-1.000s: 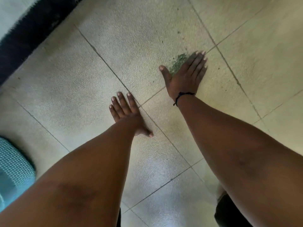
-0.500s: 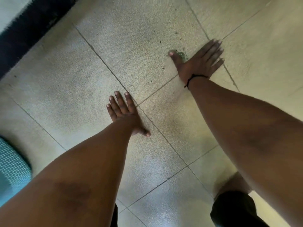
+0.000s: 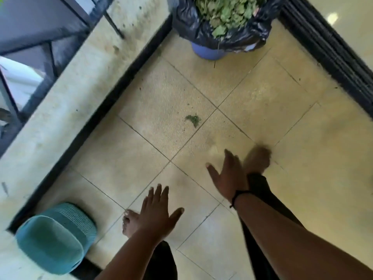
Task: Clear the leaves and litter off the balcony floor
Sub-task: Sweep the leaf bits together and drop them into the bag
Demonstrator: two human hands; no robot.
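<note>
Two empty hands, one leaf patch, one full bin.
The left hand (image 3: 155, 214) and right hand (image 3: 229, 176) are spread wide; the small green leaf litter (image 3: 193, 119) lies on the floor tiles (image 3: 262, 98) ahead of both, between them and the lined bin (image 3: 222, 27).

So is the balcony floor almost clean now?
Nearly. The bin lined with a black bag is heaped with leaves. Both the left hand and right hand are open and hold nothing. One small green pile and scattered specks remain on the tiles.
</note>
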